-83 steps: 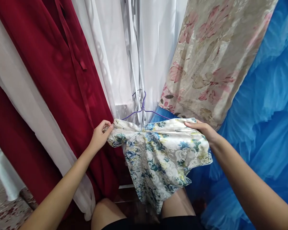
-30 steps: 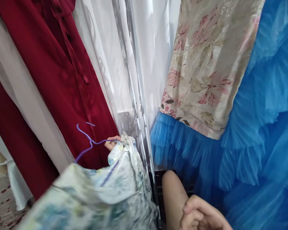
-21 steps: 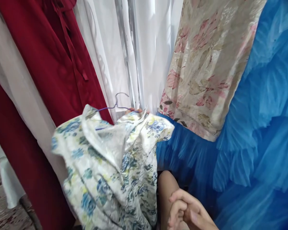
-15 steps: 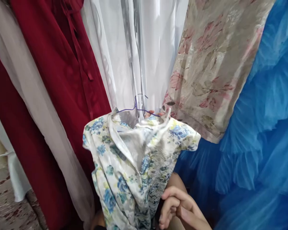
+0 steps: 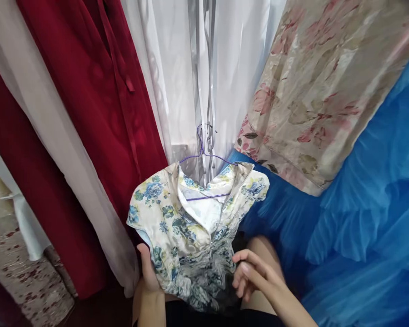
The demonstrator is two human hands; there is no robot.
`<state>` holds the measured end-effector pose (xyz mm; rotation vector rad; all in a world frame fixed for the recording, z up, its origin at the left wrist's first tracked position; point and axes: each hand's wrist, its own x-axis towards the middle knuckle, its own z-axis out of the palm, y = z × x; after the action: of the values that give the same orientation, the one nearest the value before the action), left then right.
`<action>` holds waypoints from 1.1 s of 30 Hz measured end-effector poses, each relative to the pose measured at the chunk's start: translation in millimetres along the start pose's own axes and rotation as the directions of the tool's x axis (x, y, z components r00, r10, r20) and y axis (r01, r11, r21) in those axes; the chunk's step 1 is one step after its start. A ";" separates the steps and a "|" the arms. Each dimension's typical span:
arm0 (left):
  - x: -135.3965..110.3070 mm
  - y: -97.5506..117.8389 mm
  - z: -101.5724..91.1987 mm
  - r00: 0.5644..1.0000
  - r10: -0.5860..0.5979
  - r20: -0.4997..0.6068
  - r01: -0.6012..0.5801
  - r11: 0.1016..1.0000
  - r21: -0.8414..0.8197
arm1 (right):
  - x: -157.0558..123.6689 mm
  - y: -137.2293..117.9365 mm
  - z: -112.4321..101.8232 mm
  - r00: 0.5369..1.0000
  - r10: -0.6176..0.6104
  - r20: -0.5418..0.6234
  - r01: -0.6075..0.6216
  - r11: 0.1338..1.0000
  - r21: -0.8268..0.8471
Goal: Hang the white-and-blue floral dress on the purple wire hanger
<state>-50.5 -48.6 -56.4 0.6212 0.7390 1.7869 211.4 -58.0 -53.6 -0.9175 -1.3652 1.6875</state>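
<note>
A short-sleeved floral dress [image 5: 177, 222], white with blue, green and yellow flowers, hangs on a thin purple hanger [image 5: 202, 153]. The hanger's lower bar shows through the open neckline. Gathered, darker cloth bunches at the lower part of the dress, over my lap. My left hand [image 5: 149, 272] supports the dress at its left side, thumb up along the edge, fingers hidden behind the cloth. Close by the right side of the dress is my right hand [image 5: 254, 274], its fingers loosely bent and apart, with nothing seen in them.
Long red garments [image 5: 88, 113] and a pale sheer one hang at the left. White cloth with ribbons [image 5: 177, 68] hangs behind the hanger. A beige floral garment [image 5: 303, 100] and blue ruffled tulle [image 5: 354, 218] fill the right. Sequined fabric [image 5: 30, 277] shows at lower left.
The dress has settled with its neckline spread and more of the hanger showing. My left hand has come into view at its left side. Fingers seen behind the right shoulder are gone.
</note>
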 end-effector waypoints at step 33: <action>-17.9 -54.8 38.1 0.925 -0.029 0.380 -0.303 0.550 0.778 | 47.1 -22.5 53.8 0.936 -0.134 -0.327 0.153 0.988 0.033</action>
<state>16.6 -44.5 -72.2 1.6429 1.3144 1.2977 145.3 -36.3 -25.6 -0.9874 -1.1269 1.3873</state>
